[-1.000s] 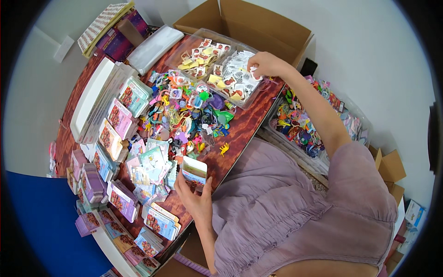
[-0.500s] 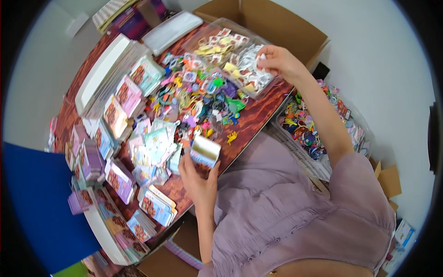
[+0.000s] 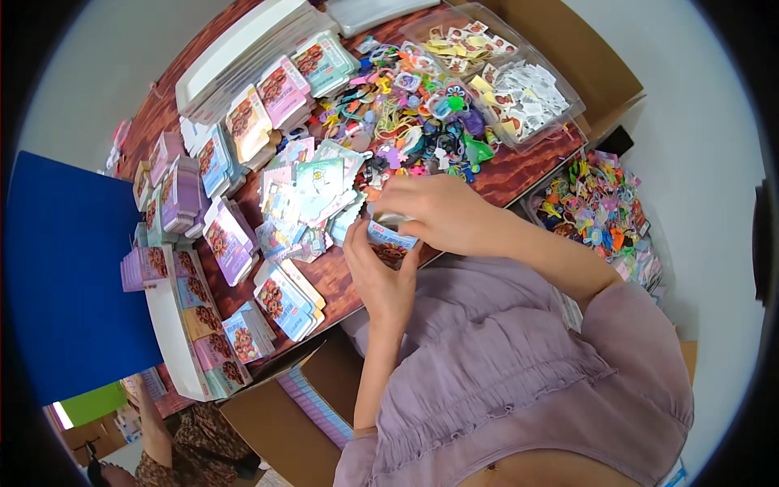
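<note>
A small open carton point(image 3: 391, 236), blue with a picture on its front, is gripped by my left hand point(image 3: 378, 278), its fingers and thumb on opposite sides. My right hand point(image 3: 438, 213) is over the carton's mouth with its fingers bent down into it. What those fingers hold is hidden; a whitish edge shows at the opening. Just left of the carton lies a loose pile of pastel cards point(image 3: 318, 188). Beyond my hands spreads a heap of small colourful plastic trinkets point(image 3: 422, 114).
A clear divided tray point(image 3: 560, 132) holds white and yellow packets at the far right. Stacks of flat printed cartons point(image 3: 230, 241) line the left. An open cardboard box point(image 3: 268, 406) sits below the near table edge. Another person's arm point(image 3: 154, 422) shows at lower left.
My right hand has come from the tray of packets, where it pinched a white packet, down to the carton's opening. My left hand still holds the carton. The view has shifted.
</note>
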Available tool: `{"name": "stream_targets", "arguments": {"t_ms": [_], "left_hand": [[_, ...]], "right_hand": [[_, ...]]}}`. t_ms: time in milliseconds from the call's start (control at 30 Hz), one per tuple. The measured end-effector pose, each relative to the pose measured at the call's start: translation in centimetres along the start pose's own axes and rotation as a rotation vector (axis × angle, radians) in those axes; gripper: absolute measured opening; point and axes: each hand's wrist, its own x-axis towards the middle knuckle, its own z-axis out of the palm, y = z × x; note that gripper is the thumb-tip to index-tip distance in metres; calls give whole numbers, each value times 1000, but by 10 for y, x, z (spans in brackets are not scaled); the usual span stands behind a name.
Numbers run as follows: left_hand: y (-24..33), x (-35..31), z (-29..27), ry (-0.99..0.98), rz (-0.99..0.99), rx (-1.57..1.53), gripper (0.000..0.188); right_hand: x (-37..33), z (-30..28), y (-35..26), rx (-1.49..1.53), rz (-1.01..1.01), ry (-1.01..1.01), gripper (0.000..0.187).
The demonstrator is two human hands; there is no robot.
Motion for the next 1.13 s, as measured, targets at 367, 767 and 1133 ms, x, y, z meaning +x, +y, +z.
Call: {"name": "stream_targets", "arguments": {"t_ms": [367, 767, 1133], "left_hand": [[8, 0, -14, -104, -245, -503, 69], [-7, -6, -30, -359, -284, -795, 55], [-1, -7, -27, -336, -326, -768, 60]], "right_hand": [[-32, 19, -1, 700, 450, 227, 16], [-52, 21, 16, 966, 413, 144, 19], [-58, 34, 20, 969, 319, 125, 37]]}}
